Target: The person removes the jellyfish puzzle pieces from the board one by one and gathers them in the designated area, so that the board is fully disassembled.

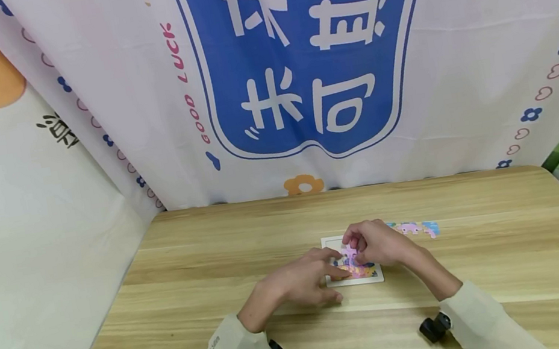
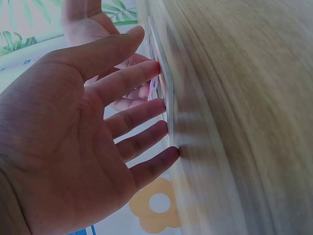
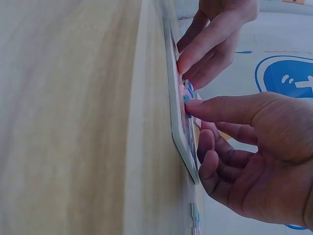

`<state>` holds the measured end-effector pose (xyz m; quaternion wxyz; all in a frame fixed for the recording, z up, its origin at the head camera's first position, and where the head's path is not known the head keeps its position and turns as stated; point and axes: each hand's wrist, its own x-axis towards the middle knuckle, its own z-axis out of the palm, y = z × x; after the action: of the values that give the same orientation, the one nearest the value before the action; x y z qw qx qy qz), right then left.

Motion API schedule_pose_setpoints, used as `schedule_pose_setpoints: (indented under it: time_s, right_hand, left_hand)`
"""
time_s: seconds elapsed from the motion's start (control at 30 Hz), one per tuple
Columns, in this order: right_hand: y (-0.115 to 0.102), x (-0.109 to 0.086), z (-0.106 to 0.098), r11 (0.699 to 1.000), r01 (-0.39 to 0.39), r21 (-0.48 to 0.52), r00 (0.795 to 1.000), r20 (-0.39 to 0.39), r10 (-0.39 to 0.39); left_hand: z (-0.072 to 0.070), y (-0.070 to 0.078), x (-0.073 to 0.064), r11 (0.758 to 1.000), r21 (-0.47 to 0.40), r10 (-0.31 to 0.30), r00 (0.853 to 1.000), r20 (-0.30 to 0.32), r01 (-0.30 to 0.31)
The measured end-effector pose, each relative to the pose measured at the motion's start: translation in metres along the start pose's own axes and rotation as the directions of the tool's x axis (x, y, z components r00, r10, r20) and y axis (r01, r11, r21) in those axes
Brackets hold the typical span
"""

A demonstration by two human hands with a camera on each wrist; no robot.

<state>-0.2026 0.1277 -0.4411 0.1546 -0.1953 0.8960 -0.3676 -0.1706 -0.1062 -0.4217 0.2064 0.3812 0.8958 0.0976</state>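
A small jigsaw puzzle in a white-rimmed tray point(image 1: 330, 242) lies flat on the table, its lower part filled with colourful picture pieces. My left hand point(image 1: 300, 281) rests over the tray's left side, fingers spread and mostly straight, with fingertips on the tray and puzzle. From the right, my right hand point(image 1: 380, 242) pinches a pink-purple puzzle piece point(image 1: 350, 252) over the middle of the tray. The right wrist view has the right thumb point(image 3: 220, 107) on the piece, with the other fingers curled; the piece is partly hidden there.
Several loose puzzle pieces point(image 1: 413, 229), pink and blue, lie right of the tray, beyond the right hand. The wooden table point(image 1: 205, 259) meets a printed curtain point(image 1: 462, 78) at its back edge. Dark wrist cameras point(image 1: 435, 328) sit below both forearms.
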Motion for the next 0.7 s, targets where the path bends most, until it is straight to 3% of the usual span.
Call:
schedule_pose_setpoints:
  time_s: [0.7]
  right_hand:
    - [0.0004,-0.0034,-0.0073,0.998,0.052,0.030,0.999,0.001,-0.052]
  left_hand:
    - [-0.0006,-0.0003,-0.0008,1.000,-0.021,0.003,1.000,-0.003,-0.003]
